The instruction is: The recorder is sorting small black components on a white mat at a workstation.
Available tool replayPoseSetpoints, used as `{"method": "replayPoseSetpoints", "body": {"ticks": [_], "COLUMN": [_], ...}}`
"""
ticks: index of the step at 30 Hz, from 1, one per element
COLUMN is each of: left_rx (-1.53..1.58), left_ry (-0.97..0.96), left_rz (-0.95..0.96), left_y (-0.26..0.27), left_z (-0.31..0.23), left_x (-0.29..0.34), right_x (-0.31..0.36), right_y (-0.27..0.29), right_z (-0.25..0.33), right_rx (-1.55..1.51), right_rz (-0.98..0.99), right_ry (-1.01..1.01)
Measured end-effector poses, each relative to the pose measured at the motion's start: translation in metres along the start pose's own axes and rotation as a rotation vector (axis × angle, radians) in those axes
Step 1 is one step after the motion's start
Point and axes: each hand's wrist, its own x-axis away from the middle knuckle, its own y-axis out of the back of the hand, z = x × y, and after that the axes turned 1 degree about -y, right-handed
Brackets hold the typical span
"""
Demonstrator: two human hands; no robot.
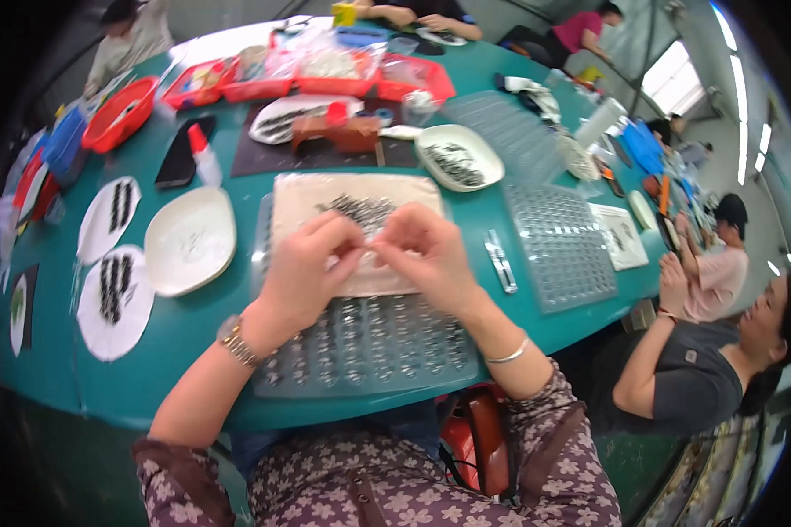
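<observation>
My left hand [318, 258] and my right hand [420, 256] meet over a beige cloth pad [301, 195]. Both have thumb and fingers pinched together, tip to tip; whatever lies between them is too small to make out. Just beyond the fingertips, a heap of small dark and silvery pieces [357, 209] lies on the pad. Under my wrists, a clear plastic tray [371, 386] with rows of round pockets holds many such pieces, and the pad rests on its far part.
A white dish [160, 255] and white ovals with dark strips [105, 341] lie left. Ahead stand a white bowl of dark pieces [492, 158], a glue bottle [207, 167] and red baskets [330, 86]. Tweezers [501, 262] and an empty pocketed tray [562, 250] lie right; a co-worker [699, 369] sits beyond.
</observation>
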Motion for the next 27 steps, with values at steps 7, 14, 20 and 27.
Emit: {"method": "replayPoseSetpoints", "body": {"ticks": [7,14,20,27], "left_rx": [0.097,-0.063,-0.037,-0.019], "left_ry": [0.121,0.026,0.056,0.036], "left_rz": [-0.014,-0.057,0.015,-0.004], "left_y": [-0.01,-0.008,0.009,0.035], "left_z": [-0.016,-0.02,0.002,0.004], "left_x": [-0.007,0.007,0.032,0.05], "right_x": [-0.001,-0.002,0.007,0.016], "right_y": [0.027,0.015,-0.013,-0.043], "right_z": [0.007,-0.004,-0.007,-0.008], "right_rx": [0.146,-0.119,0.022,-0.003], "right_rz": [0.035,0.202,0.125,0.092], "right_ry": [-0.006,-0.144,-0.169,-0.134]}}
